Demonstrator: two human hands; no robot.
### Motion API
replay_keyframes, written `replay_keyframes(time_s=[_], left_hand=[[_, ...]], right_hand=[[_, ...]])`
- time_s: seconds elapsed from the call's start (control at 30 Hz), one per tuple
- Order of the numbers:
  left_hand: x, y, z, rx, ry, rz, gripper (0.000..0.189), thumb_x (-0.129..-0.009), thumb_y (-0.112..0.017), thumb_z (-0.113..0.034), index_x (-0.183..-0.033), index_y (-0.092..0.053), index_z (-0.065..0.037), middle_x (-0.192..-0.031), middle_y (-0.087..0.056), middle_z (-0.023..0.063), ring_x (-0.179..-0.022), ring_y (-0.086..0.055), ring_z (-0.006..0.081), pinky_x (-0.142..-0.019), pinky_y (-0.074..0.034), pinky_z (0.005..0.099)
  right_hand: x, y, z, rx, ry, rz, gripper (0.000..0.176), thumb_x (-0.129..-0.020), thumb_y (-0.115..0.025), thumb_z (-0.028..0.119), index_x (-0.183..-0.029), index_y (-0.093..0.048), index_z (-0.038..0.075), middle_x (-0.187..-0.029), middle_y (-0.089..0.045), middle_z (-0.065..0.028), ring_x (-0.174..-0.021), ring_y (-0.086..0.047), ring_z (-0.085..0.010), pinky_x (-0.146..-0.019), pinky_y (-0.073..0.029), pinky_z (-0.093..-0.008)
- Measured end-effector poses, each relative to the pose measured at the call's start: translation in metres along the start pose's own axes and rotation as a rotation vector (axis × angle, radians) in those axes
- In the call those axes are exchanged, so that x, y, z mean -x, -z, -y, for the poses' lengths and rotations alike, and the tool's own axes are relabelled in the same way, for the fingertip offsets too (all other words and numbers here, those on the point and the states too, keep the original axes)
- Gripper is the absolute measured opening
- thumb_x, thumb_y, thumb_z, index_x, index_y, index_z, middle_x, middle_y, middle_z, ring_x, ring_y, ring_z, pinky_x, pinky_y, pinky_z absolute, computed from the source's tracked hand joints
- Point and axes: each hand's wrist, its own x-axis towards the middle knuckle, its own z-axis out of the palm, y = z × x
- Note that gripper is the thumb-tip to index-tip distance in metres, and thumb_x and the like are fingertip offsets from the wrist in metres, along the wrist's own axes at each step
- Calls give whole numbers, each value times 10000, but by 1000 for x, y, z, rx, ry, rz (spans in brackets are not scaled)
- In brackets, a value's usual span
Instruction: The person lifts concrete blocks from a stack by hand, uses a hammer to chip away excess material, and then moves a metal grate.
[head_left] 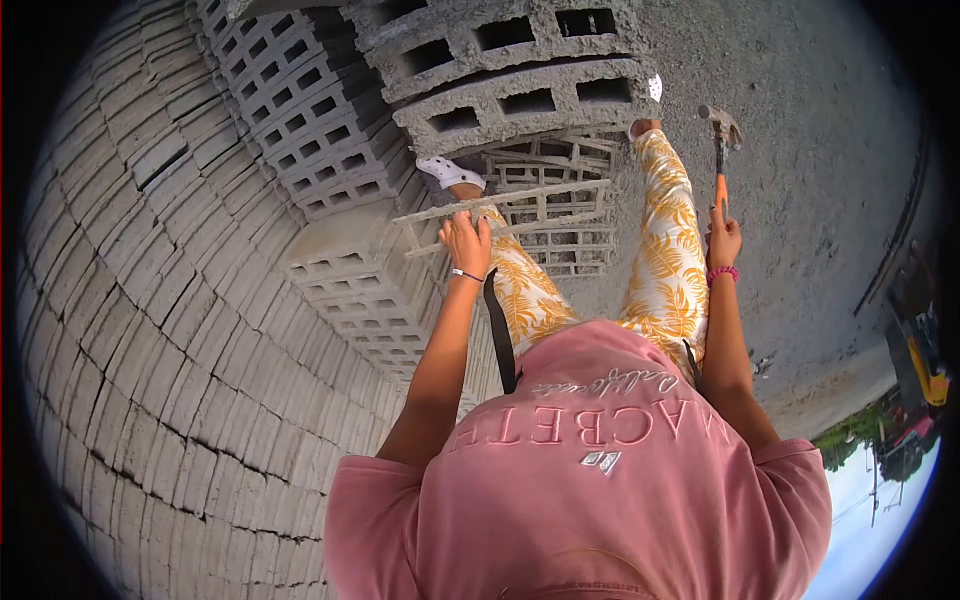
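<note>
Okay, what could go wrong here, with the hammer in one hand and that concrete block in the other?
1. The left hand grips the hollow block by its top edge only; it might slip onto the white shoe close by.
2. If the hammer in the right hand strikes that block, the left hand on its edge is near the blow, and chips could fly.
</note>
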Motion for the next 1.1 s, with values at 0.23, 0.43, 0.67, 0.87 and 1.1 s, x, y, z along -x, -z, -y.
replay_keyframes(time_s=[0.23, 0.43, 0.67, 0.87, 1.1], left_hand=[[39, -97, 13, -57, -13, 321, 276, -766, -498, -151, -989, -453, 6, -974, -528, 147, -988, -423, 302, -878, -245, 453], [19, -113, 17, -285, 181, 1064, 383, -748, -497, -129, -1116, -463, -31, -1146, -484, 133, -1126, -370, 279, -961, -176, 481], [-55, -20, -57, 498, 186, 313, 216, -734, -528, -160, -923, -544, -58, -847, -582, 93, -841, -535, 257, -729, -407, 339], [-123, 3, -119, 307, -242, -163, 291, -669, -585, -123, -951, -529, -75, -818, -542, 88, -805, -505, 262, -734, -379, 367], [-134, -15, -165, 42, -32, -8, 525, -696, -582, -323, -1067, -456, 27, -1011, -503, 206, -988, -442, 338, -908, -270, 446]], right_hand=[[3, 2, -10, 61, -22, -24, 314, -689, -672, 293, -694, -472, 51, -577, -474, 3, -437, -405, -56, -394, -326, -196], [6, -5, -15, 162, -7, -37, 323, -682, -676, 301, -705, -504, 29, -575, -485, -6, -449, -424, -56, -402, -335, -194], [14, -18, -7, -7, 86, -11, 298, -696, -673, 283, -731, -495, 46, -585, -480, 7, -445, -404, -45, -401, -322, -184], [26, -26, 30, -253, 201, 16, 227, -754, -621, 231, -780, -479, 56, -590, -454, 28, -444, -372, -33, -391, -306, -181], [45, -60, 215, -388, 676, 152, 204, -773, -565, 152, -899, -463, 29, -667, -475, 7, -513, -428, -48, -444, -355, -194]])
